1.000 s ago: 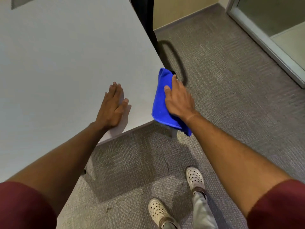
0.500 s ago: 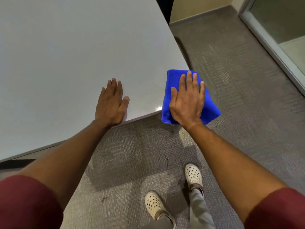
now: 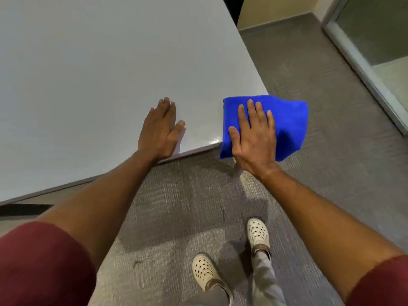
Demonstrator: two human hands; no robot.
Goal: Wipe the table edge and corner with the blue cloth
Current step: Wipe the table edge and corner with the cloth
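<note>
Nearest the camera, two pale perforated shoes (image 3: 257,234) stand on grey carpet (image 3: 176,206), framed by forearms with dark red sleeves (image 3: 39,261). Beyond them, the left hand (image 3: 160,131) lies palm-down on the white table (image 3: 88,74) just inside its near edge, fingers straight and together, holding nothing. To its right, the right hand (image 3: 255,138) presses flat, fingers spread, on the blue cloth (image 3: 287,120), which covers the table's near right corner and overhangs both edges. Farther off, a glass partition (image 3: 375,40) borders the floor.

The table (image 3: 99,74) top lies bare beyond the left hand (image 3: 160,132), with open carpet (image 3: 309,62) to its right.
</note>
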